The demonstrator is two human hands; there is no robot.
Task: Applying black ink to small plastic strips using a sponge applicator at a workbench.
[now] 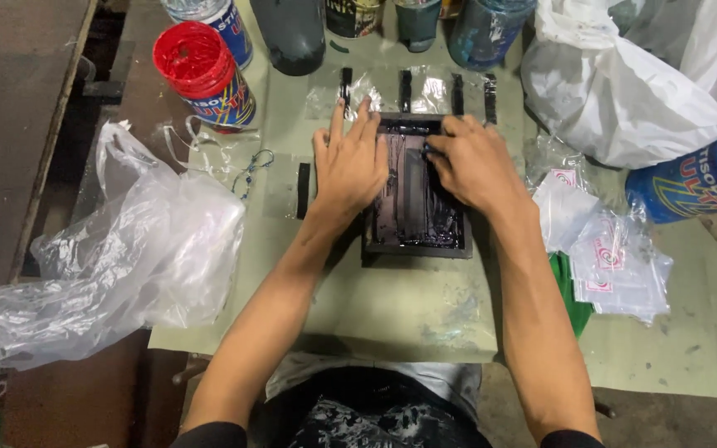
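Under both hands (350,162), dark ink-smeared screen frame (417,217)

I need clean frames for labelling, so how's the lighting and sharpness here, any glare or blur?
Head view: evenly lit and sharp; left hand and right hand unblurred on the frame; glare on the clear bag and wet ink; top corners darker.

Two hands, left (350,166) and right (475,166), on one black frame (415,245). Six paint jars along the top, one red-lidded (194,60). One blue jar (690,178) at right. Five black tape strips (303,191). Two big plastic bags, clear (118,265) and white (632,75). One pile of small packets (612,261).
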